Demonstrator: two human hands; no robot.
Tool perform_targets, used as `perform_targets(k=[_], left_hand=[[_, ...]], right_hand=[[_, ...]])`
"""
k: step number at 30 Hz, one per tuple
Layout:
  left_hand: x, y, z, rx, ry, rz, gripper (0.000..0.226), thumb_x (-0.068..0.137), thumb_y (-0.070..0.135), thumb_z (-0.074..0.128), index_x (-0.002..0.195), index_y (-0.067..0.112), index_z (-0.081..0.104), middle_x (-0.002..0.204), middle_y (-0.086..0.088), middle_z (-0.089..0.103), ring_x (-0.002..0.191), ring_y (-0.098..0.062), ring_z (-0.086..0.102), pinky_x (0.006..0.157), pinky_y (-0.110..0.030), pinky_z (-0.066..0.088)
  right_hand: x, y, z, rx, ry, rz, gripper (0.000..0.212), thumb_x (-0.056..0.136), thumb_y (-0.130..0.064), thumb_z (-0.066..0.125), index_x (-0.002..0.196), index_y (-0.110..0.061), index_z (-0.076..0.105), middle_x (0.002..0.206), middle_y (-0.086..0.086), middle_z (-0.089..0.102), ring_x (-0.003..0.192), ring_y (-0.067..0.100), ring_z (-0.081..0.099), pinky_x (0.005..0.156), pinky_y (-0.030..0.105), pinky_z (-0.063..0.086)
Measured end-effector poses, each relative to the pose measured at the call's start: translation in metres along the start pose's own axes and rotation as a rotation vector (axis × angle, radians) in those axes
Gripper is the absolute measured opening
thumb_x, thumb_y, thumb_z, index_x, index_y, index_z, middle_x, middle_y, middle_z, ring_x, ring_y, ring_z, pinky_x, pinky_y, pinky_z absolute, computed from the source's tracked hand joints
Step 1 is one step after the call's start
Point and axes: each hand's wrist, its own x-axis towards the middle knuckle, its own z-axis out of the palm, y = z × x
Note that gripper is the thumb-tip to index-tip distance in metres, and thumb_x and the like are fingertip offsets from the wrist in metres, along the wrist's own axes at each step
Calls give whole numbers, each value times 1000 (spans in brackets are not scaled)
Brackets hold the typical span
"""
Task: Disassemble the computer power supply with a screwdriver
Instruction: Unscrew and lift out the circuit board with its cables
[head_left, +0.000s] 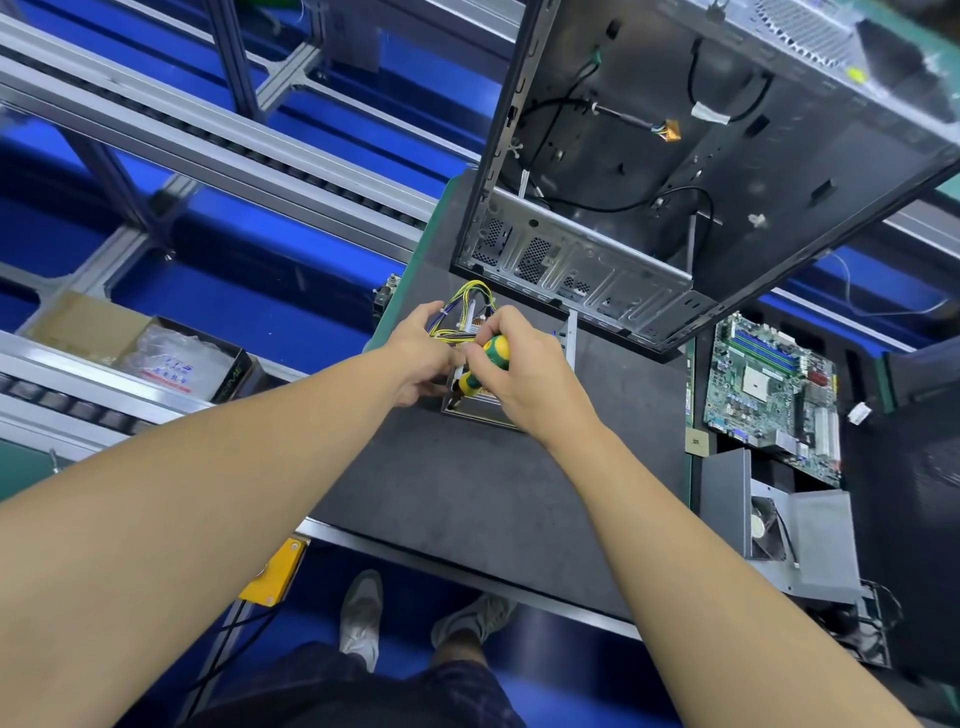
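The power supply (570, 340) is a small open metal box on the dark work mat, with a bundle of yellow, black and purple wires (470, 299) rising from its far side. My left hand (423, 353) grips the box's left side beside the wires. My right hand (519, 371) holds a yellow-and-green screwdriver (485, 364) by the handle, its tip pointing down into the box's near left corner. Both hands cover most of the box, and the screw is hidden.
An empty computer case (701, 171) lies open just beyond the power supply. A motherboard (769, 389) and a grey metal cover with a fan (800, 535) lie to the right. A cardboard box (130, 348) sits on the left conveyor. The mat's near edge (467, 556) is in front of my feet.
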Motion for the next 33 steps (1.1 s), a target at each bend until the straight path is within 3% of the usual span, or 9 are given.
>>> perform_targets(k=[6,10,12,16,19,25,29,33], left_hand=[[-2,1,1,6,0,-1,84,84,-9,65,144,43,37,104,-14,70,84,-25,68,52,-32,56],[-2,1,1,12,6,-1,85,84,-9,65,144,44,37,105,-13,70,90,-27,71,53,-32,56],[-1,1,0,17,12,0,85,84,-10,64,144,44,37,107,-14,70,92,-28,71,54,-34,58],[1,-1,0,20,23,7,86,82,-9,63,143,46,38,107,-17,70,76,-23,62,66,-45,61],[3,-2,0,22,27,8,83,84,-9,59,142,46,38,102,-14,71,70,-24,61,68,-49,60],[2,-3,0,14,12,27,73,89,-3,54,143,43,39,88,-8,68,66,-19,56,54,-32,55],[0,-3,1,-9,21,23,69,92,1,54,144,42,39,87,-7,65,69,-19,56,58,-34,53],[-1,-2,3,-9,18,13,78,86,-4,63,143,43,39,90,-6,68,76,-21,59,59,-34,53]], right_hand=[[1,1,-1,9,-1,7,15,93,-37,58,87,-31,47,71,-3,66,67,18,58,64,42,52],[0,1,0,-2,-2,7,15,93,-36,59,87,-31,46,71,-5,65,63,13,54,62,38,49],[1,0,0,-16,-13,-7,15,94,-35,59,89,-28,47,73,-5,64,66,12,53,62,34,47],[2,-6,0,-96,-30,-68,15,94,-32,59,92,-21,48,75,-10,57,70,7,50,54,16,35],[4,-11,3,-127,-9,-77,16,94,-30,58,94,-18,49,75,-3,59,72,16,48,55,28,33],[5,-20,9,-212,29,-8,27,94,-39,57,92,-16,42,69,-4,48,73,28,49,58,34,32],[4,-21,2,-639,117,23,46,95,-63,36,87,-17,37,64,-1,44,63,29,44,48,32,22],[11,-18,-10,-510,-75,-11,38,97,-53,43,94,-16,36,88,15,62,81,37,57,58,36,33]])
